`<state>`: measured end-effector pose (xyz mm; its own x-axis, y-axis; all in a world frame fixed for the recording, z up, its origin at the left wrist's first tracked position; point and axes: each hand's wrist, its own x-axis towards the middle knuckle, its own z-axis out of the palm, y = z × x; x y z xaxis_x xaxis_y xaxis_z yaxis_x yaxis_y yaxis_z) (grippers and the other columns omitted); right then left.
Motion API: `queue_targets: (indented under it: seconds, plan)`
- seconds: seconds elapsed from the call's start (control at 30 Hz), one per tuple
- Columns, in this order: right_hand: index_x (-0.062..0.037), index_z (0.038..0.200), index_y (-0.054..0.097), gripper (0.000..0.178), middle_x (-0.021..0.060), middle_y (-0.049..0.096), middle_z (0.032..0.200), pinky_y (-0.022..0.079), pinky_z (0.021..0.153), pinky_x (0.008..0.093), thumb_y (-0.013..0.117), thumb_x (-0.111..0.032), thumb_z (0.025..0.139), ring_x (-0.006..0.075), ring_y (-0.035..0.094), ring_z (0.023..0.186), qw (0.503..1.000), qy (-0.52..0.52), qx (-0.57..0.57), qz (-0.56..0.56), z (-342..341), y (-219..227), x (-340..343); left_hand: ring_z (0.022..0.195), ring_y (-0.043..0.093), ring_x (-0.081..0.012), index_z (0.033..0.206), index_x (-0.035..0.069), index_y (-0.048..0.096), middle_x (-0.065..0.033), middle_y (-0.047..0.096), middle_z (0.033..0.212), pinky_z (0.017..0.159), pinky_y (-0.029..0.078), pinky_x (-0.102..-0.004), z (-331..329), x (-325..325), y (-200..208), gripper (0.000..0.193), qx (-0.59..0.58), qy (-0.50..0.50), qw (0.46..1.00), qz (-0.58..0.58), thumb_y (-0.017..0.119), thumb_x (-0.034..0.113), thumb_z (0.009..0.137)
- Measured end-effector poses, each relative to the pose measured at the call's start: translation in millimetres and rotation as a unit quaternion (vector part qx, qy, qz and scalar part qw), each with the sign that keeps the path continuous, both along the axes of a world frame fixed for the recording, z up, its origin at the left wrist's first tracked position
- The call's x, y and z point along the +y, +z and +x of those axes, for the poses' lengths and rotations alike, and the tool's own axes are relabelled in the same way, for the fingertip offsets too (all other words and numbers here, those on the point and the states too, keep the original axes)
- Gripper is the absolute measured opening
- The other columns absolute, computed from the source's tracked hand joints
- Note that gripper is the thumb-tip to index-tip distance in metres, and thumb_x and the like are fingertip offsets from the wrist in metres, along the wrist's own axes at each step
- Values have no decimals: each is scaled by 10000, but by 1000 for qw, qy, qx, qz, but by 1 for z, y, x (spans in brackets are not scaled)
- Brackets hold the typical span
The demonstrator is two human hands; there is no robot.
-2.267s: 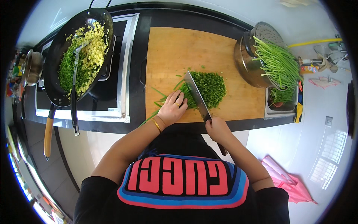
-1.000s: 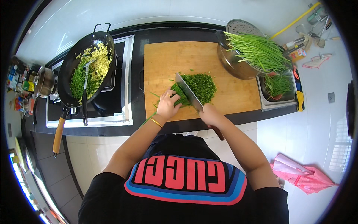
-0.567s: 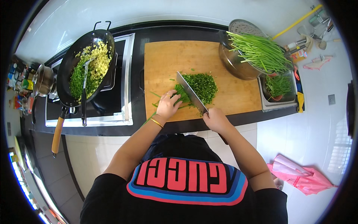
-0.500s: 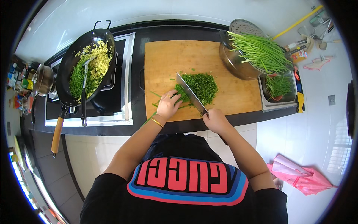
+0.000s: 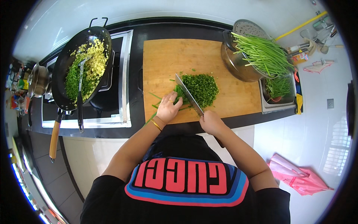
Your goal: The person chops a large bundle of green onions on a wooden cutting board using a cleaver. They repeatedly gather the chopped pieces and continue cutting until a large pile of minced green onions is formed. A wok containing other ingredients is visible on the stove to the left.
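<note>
My left hand (image 5: 168,107), with a ring and a gold bracelet, presses curled fingers down on a bunch of garlic chives (image 5: 179,91) on the wooden cutting board (image 5: 238,99). Long stalk ends stick out beside the wrist. My right hand (image 5: 211,122) grips the handle of a cleaver (image 5: 189,96), whose broad blade stands on edge just right of the left fingertips. Against the blade's right side lies a heap of finely chopped chives (image 5: 203,89). Where the blade's edge meets the board is hidden.
On the stove at left, a black wok (image 5: 59,80) holds chopped greens and yellow egg-like crumbs, with a spatula (image 5: 79,100) resting in it. At right, whole chives (image 5: 261,54) lie across a steel pot (image 5: 236,63). Beyond is a small sink (image 5: 279,105) with more greens.
The view has shifted slightly. Both hands stay in nearly the same place on the board, with the cleaver still beside the left fingers.
</note>
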<state>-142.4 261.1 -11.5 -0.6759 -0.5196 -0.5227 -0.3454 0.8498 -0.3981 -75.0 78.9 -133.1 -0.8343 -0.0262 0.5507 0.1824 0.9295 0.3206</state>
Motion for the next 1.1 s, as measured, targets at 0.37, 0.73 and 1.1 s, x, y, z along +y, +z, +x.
queue_targets:
  seconds: [0.37,0.73,1.1]
  plan:
    - [65,733,600,221,290,607,753,500,674,485,566,-146,790,440,609,739,998,-9,13,-61,-24,-34,-39,988,565,-314,953,19,611,-167,586,1041,835,473,-419,-8,0,1,206,27,-6,1000,14,576,78,759]
    - [41,735,585,208,256,611,711,500,649,466,534,-141,824,417,609,689,997,-22,29,-66,-12,-44,-31,958,570,-303,931,20,620,-153,593,1005,812,474,-412,-7,2,6,198,29,-5,999,26,599,68,740]
    - [42,748,604,232,267,609,734,493,673,478,557,-173,820,420,606,717,998,-39,28,-42,-11,-53,-19,944,584,-316,905,19,618,-145,614,975,825,465,-412,-7,-4,5,167,14,0,993,118,666,63,751]
